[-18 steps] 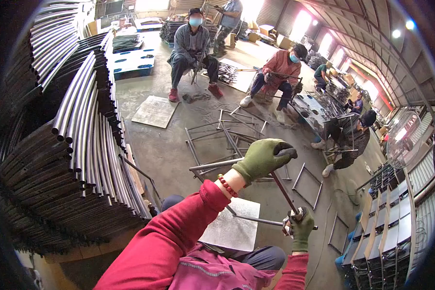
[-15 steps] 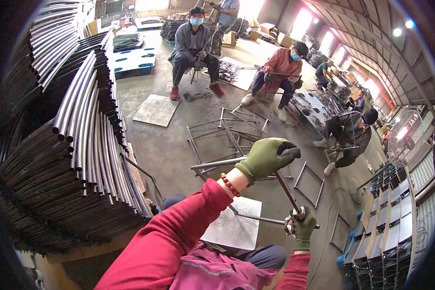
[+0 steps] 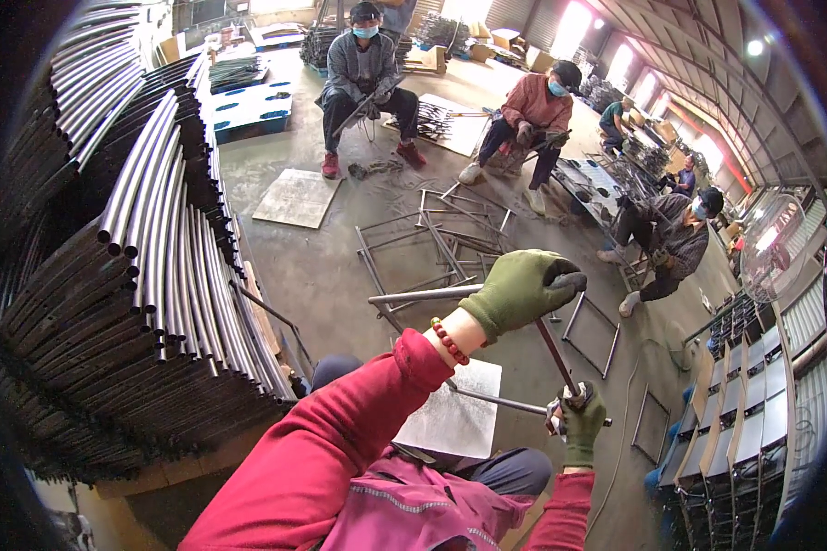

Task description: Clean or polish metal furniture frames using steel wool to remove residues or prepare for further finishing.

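**While the left hand grips above, the right hand pinches a rag at the frame's low end**

Held over the board (image 3: 455, 418), which lies nearest the wearer's knees, the frame (image 3: 501, 400) is made of dark metal tubes and stands tilted, both hands upon it. Its lower tube crosses above the board and runs out past the board's right edge.

Left hand (image 3: 531, 294): gloved in green, above and right of the board. Fingers are curled closed round the upper end of a dark red bar (image 3: 554, 356), where the upper tube also arrives; the exact contact is covered by the glove. A bead bracelet (image 3: 449, 340) circles that wrist.

Right hand (image 3: 582, 427): gloved likewise, right of the board. Fingers are pressed together on a whitish rag (image 3: 556, 415), at the meeting of bar and lower tube. Whether the bar is fixed to the frame cannot be determined.

Surroundings: the tube stack (image 3: 152, 220) rises left of the board. Loose frames (image 3: 446, 250) lie on the floor beyond it, with a second board (image 3: 299, 197) farther off to their left. Three masked co-workers sit beyond the board, in grey (image 3: 358, 83), reddish (image 3: 538, 106) and dark (image 3: 685, 248) tops. Panels (image 3: 753, 395) are racked well to its right, near a fan (image 3: 772, 248).
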### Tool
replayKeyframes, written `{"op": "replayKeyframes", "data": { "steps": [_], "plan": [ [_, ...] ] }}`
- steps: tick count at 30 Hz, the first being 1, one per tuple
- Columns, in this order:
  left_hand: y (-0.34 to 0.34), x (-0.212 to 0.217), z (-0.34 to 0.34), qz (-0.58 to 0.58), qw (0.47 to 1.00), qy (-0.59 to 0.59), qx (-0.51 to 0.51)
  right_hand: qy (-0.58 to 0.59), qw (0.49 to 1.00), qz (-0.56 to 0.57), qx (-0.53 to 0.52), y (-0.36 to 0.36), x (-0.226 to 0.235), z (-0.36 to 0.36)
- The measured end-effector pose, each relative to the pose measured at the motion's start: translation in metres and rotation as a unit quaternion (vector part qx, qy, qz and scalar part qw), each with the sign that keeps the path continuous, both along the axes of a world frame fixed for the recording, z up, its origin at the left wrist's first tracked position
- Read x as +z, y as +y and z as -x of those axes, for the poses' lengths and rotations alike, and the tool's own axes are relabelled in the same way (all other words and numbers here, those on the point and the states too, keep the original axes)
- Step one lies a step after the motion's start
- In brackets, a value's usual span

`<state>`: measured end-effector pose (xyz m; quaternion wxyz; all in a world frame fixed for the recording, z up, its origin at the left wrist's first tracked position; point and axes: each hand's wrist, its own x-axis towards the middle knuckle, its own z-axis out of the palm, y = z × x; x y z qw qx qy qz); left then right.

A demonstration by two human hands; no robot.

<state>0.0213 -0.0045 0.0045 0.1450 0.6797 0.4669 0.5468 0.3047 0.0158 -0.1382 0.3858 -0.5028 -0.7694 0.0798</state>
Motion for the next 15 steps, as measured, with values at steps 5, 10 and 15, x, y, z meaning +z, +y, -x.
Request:
{"op": "replayKeyframes", "data": {
  "steps": [5, 10, 15],
  "plan": [
    [-0.001, -0.001, -0.002, -0.003, 1.000, -0.002, -0.003, 0.016, 1.000, -0.007, 0.021, -0.001, -0.001, -0.001],
    [0.001, -0.001, -0.005, 0.003, 1.000, -0.013, -0.015, 0.009, 1.000, -0.005, 0.013, 0.001, -0.004, -0.007],
    [0.002, -0.001, -0.006, -0.007, 1.000, -0.017, -0.004, 0.006, 1.000, 0.004, 0.003, 0.001, -0.005, -0.004]
  ]
}}
